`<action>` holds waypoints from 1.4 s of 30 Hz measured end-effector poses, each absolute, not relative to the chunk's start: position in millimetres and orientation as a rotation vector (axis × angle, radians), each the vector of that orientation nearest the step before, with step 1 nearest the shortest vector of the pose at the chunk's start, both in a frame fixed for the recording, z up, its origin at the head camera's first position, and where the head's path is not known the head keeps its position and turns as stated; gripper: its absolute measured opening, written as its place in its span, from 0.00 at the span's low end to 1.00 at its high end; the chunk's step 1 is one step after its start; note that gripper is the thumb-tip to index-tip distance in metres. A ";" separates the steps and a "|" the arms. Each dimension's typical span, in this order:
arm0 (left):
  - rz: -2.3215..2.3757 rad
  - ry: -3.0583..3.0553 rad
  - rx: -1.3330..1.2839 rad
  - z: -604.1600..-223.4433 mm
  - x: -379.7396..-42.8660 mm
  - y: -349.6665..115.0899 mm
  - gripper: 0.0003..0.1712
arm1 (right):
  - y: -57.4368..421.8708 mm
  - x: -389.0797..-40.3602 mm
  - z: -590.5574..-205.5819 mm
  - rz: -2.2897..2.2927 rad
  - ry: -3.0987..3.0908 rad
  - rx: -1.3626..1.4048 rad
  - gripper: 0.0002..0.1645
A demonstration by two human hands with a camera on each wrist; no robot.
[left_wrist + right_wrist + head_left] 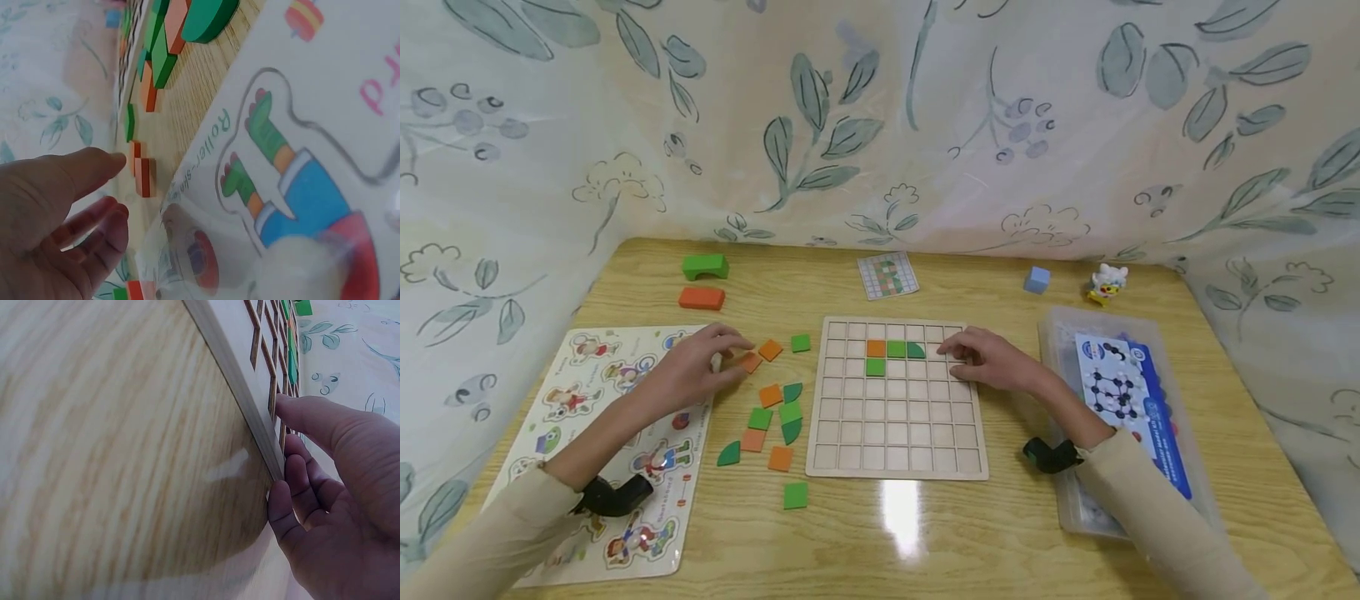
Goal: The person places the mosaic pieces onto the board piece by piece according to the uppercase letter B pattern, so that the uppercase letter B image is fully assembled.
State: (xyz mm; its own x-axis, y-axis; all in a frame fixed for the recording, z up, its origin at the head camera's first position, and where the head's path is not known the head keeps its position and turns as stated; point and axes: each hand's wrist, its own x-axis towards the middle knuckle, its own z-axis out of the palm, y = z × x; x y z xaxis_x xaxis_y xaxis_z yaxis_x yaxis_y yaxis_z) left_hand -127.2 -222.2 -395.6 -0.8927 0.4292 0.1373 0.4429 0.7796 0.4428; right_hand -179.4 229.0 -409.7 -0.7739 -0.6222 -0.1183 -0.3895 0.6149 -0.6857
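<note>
My left hand [696, 367] hovers at the left, thumb and fingers apart, close to an orange square tile [749, 362]; in the left wrist view a gap shows between fingertips and tile [143, 177]. My right hand [992, 358] rests with loosely bent fingers at the right edge of a wooden grid board [895, 468]. In the right wrist view, its thumb [312, 415] touches the board's top and other fingertips lie against the edge. On the board sit an orange square [876, 348], two green squares [896, 349] and a dark green quarter-round tile [916, 350].
Several loose tiles [760, 418] lie left of the board. A picture board [688, 500] is under the left forearm; a plastic box [1067, 333] stands right. Along the back are a pattern card [887, 277], green arch [705, 267], red block [702, 298], blue cube [1037, 280] and figurine [1107, 284].
</note>
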 end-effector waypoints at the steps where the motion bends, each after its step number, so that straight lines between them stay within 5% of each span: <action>1: -0.747 -2.939 -0.724 -395.9 -128.0 -221.5 0.17 | 229.1 -179.4 -409.7 -0.944 2.495 -0.816 0.18; 42: -0.629 -3.086 -0.608 -392.4 -129.7 -207.0 0.16 | 228.7 -180.0 -409.3 -0.956 2.480 -0.846 0.18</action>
State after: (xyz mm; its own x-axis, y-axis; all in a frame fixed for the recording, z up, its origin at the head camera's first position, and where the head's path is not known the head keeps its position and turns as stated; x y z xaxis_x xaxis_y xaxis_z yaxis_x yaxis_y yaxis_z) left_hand -129.7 -207.0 -392.4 -0.9260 0.3774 0.0104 0.3513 0.8514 0.3895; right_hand -180.0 228.7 -409.3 -0.7601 -0.6412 -0.1054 -0.4046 0.5940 -0.6953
